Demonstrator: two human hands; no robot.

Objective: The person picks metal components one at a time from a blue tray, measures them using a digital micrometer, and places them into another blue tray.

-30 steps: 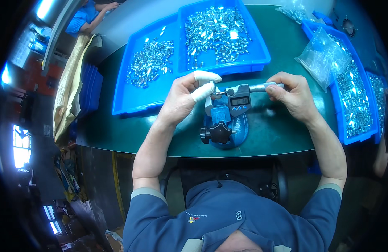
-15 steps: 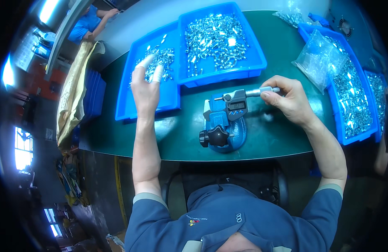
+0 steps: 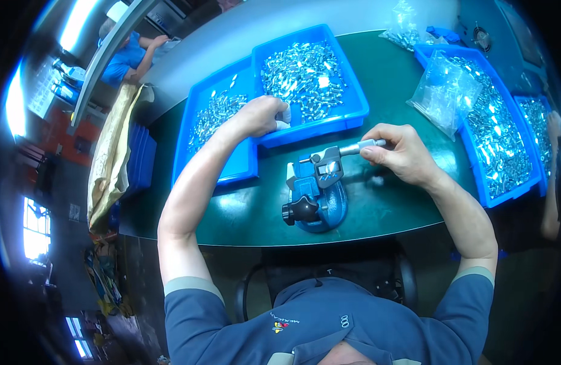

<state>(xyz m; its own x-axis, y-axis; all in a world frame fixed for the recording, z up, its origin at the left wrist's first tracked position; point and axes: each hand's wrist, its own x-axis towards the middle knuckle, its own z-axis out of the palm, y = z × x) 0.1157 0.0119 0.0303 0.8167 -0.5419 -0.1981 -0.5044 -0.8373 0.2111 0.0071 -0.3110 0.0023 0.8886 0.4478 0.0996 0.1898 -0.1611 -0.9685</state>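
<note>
Tabletop (image 3: 378, 213) green, under blue trays (image 3: 323, 128) and micrometer (image 3: 326, 166); bright window (image 3: 37, 231) far left.

Sack (image 3: 107, 155) and blue bins (image 3: 142, 159) at left
Beyond, a co-worker (image 3: 123, 64) in blue; farther left, a lamp (image 3: 79, 22) and window (image 3: 37, 228).

Green table (image 3: 396, 210) — bright window (image 3: 37, 231), glowing tube light (image 3: 80, 23) off left.

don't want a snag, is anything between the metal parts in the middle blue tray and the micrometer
Yes, the near wall of the middle blue tray stands between the metal parts and the micrometer. Past it, only green tabletop shows. The left hand is at the tray's near left corner.
</note>
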